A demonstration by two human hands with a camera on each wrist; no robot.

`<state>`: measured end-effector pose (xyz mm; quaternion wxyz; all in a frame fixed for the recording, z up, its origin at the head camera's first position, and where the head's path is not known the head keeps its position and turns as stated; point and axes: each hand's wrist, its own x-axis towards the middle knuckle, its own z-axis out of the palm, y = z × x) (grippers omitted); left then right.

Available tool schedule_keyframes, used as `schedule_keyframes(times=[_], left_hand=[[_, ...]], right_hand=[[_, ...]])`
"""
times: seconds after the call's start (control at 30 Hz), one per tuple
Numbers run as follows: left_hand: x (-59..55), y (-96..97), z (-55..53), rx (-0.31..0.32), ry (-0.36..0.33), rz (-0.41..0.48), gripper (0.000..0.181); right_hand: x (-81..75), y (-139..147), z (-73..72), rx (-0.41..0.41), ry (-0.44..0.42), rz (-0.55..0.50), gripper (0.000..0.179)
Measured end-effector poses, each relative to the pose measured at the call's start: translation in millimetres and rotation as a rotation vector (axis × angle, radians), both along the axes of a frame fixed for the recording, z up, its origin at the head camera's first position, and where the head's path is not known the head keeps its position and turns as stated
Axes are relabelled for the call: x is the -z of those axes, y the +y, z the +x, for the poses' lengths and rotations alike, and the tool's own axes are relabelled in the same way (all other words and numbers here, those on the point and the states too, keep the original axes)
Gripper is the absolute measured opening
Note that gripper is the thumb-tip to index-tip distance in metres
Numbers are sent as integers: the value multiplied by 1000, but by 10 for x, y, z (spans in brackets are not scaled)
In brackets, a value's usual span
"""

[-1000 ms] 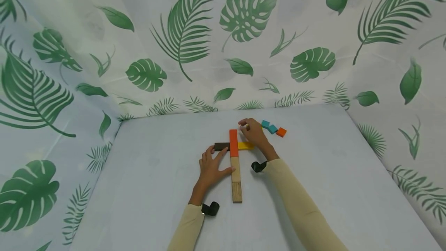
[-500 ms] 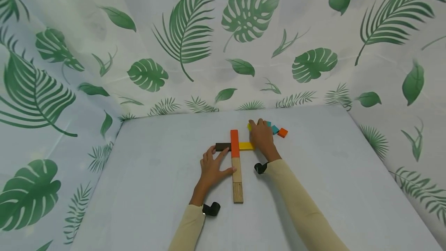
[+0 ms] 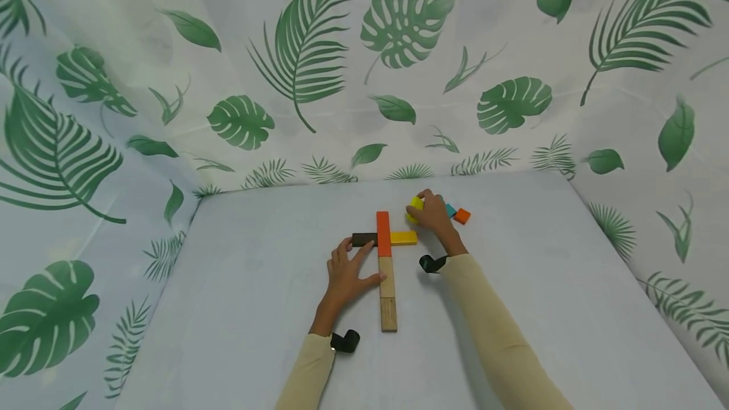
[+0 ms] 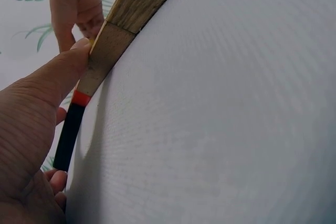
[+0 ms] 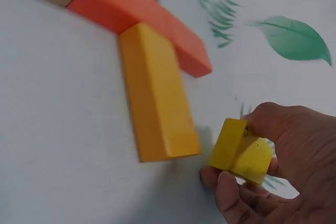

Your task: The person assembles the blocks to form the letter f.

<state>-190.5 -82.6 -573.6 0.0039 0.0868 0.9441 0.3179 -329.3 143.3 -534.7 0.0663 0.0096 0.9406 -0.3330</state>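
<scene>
My left hand (image 3: 344,276) lies spread beside the row of blocks. Its fingertips touch the black block (image 3: 363,240), and its thumb rests at the edge of the plain wooden block (image 3: 386,278). A red block (image 3: 383,233) continues that row away from me, with a second wooden block (image 3: 388,316) at the near end. From the red block's right side sticks out an amber block (image 5: 157,98). Beyond its free end, my right hand (image 3: 435,212) pinches a small bright yellow block (image 5: 239,153) between thumb and fingers.
Right behind the right hand lie a teal block (image 3: 450,210), partly covered, and a small orange block (image 3: 462,216). The white tabletop (image 3: 245,296) meets a leaf-printed curtain (image 3: 319,144) at the back and sides.
The right hand went to the small blocks at the right and now holds the yellow one, turned up near the amber block's end. The left hand stays on the blocks.
</scene>
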Motion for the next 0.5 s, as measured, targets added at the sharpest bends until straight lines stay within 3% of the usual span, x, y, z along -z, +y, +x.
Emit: schedule_keyframes(times=[0.13,0.23,0.37,0.5], left_hand=[[3,4,-3,-6,-1,4,78],[14,15,-18,-8,0,0,78],[27,13,-18,-7,-2,-7,78],[30,11,0,-3,4,-7,78]], right_hand=[[-23,-48,10,-44,-16,166,56],[-20,-69,35,-65,14,212,52],[21,-29,39,-85,30,129,45],[35,61,11,-107,-50,10,42]])
